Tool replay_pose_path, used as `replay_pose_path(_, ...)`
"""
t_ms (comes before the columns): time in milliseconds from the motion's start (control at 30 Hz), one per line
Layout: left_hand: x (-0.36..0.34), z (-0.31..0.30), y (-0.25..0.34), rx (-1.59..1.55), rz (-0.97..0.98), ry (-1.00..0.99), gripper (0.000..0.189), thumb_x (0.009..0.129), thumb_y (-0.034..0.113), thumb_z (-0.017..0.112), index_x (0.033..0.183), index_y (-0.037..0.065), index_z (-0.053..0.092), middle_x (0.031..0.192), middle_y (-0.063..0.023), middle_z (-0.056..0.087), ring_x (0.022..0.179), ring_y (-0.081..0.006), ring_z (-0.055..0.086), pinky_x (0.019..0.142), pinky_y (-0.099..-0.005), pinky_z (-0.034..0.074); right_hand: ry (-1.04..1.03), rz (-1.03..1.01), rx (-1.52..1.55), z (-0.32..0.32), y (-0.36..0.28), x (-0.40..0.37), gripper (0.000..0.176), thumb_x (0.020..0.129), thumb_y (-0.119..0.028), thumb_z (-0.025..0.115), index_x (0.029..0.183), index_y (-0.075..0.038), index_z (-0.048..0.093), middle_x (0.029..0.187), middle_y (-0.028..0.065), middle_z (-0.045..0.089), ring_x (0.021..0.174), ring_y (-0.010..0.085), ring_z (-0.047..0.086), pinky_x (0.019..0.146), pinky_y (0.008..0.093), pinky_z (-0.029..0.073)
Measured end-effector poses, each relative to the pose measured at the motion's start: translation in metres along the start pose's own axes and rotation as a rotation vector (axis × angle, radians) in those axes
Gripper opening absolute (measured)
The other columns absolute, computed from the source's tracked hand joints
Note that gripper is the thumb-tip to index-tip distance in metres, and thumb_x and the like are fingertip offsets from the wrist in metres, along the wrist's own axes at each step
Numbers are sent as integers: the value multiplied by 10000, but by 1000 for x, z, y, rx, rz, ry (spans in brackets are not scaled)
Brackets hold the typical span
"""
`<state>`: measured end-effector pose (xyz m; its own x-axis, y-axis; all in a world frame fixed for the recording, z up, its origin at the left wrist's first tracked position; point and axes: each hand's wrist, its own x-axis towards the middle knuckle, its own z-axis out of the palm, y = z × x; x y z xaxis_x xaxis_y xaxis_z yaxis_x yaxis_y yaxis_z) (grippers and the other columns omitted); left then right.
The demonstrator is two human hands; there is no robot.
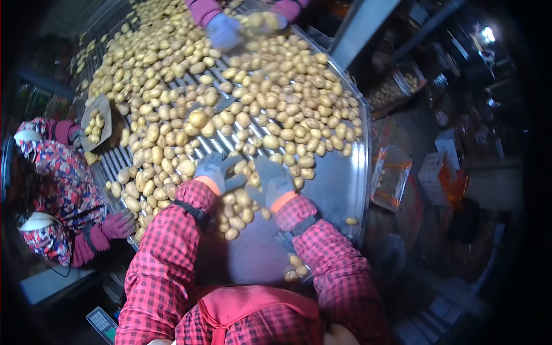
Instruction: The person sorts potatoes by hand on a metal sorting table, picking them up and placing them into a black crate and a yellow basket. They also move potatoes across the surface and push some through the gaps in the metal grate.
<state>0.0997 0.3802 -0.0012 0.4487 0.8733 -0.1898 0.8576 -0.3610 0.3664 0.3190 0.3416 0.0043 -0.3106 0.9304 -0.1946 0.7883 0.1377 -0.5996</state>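
Metal table (339, 184) bears potatoes (198, 119) between and just beyond left hand (215, 169) and right hand (272, 179), both loosely spread.

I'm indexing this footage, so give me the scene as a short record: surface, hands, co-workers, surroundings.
Surface: grey metal table, partly barred
Load: heaped round yellow potatoes
Left: grey-gloved left hand among the potatoes, fingers spread
Right: grey-gloved right hand close by, thumb apart from fingers
Co-worker, left side: maroon-gloved hand at the table's edge
At far left: shallow brownish scoop holding potatoes
Co-worker, far side: blurred lavender-gloved hand over the potatoes
Right of table: white perforated crate
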Motion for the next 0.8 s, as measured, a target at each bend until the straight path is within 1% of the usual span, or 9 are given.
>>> replay_pose_path(33, -7, 0, 6, -60, 40, -34, 706, 774, 564, 764, 1365, 201, 633, 1185, -187, 650, 1082, -401, 622, 966, -509, 486, 304, -174, 84, 34, 24, -17, 609, 741, -354, 801, 1234, -71, 584, 1094, 201, 664, 1032, 406, 647, 881, 484, 526)
replay_pose_path(133, -34, -2, 32, -226, 126, -195, 693, 768, 543, 799, 1321, 149, 664, 1166, -210, 648, 1016, -400, 659, 884, -459, 535, -101, 14, 21, -22, 17, -67, 708, 759, -433, 805, 1329, -74, 591, 1301, 178, 618, 1158, 338, 624, 966, 426, 506)
replay_pose_path(233, -70, 17, 34, -226, 405, -97, 587, 786, 478, 821, 1259, 154, 693, 1211, -195, 626, 1025, -407, 646, 882, -492, 543, 576, 59, -145, -36, 101, -114, 457, 781, -283, 775, 1162, -53, 672, 1065, 134, 700, 948, 321, 687, 847, 422, 556)
replay_pose_path(333, -87, 34, 31, -252, 560, -178, 469, 832, 395, 810, 1223, 159, 705, 1290, -172, 609, 1139, -391, 619, 1011, -494, 499, 794, 604, -329, -64, 174, -161, 639, 929, -409, 665, 1428, -35, 523, 1373, 260, 582, 1246, 400, 578, 1077, 481, 452)
replay_pose_path(367, -84, 36, 29, -325, 553, -238, 445, 846, 371, 805, 1222, 153, 706, 1256, -170, 628, 1136, -384, 623, 1013, -482, 501, 750, 608, -560, -47, 242, -172, 765, 921, -573, 598, 1467, -49, 485, 1395, 272, 546, 1106, 451, 646, 1016, 479, 500)
replay_pose_path(433, -72, 32, 35, -446, 512, -243, 362, 884, 310, 782, 1193, 130, 725, 1125, -156, 698, 1049, -337, 674, 986, -430, 528, 342, 977, -268, -35, 268, -178, 833, 914, -638, 582, 1514, -77, 445, 1364, 269, 596, 1140, 432, 656, 1027, 471, 498)
replay_pose_path(533, -15, -42, 89, -477, 391, -303, 302, 908, 243, 742, 1153, 68, 733, 1015, -133, 732, 872, -263, 714, 814, -373, 565, 273, 1111, -232, -21, 279, -174, 811, 918, -653, 560, 1493, -87, 472, 1268, 254, 664, 1122, 403, 675, 989, 469, 516)
replay_pose_path(567, 9, -31, 86, -512, 429, -171, 291, 907, 235, 740, 1128, 46, 719, 978, -137, 721, 852, -256, 705, 765, -369, 556, 252, 1129, -246, -23, 273, -173, 802, 921, -657, 549, 1482, -88, 486, 1226, 247, 686, 1113, 393, 680, 974, 468, 522)
replay_pose_path(800, 207, -16, 112, -131, 404, 272, 489, 904, 475, 671, 1186, 75, 667, 1169, -185, 665, 1132, -399, 609, 990, -471, 479, 309, 1088, -289, -17, 273, -171, 788, 925, -679, 505, 1437, -80, 537, 1116, 241, 726, 1024, 393, 712, 917, 478, 539)
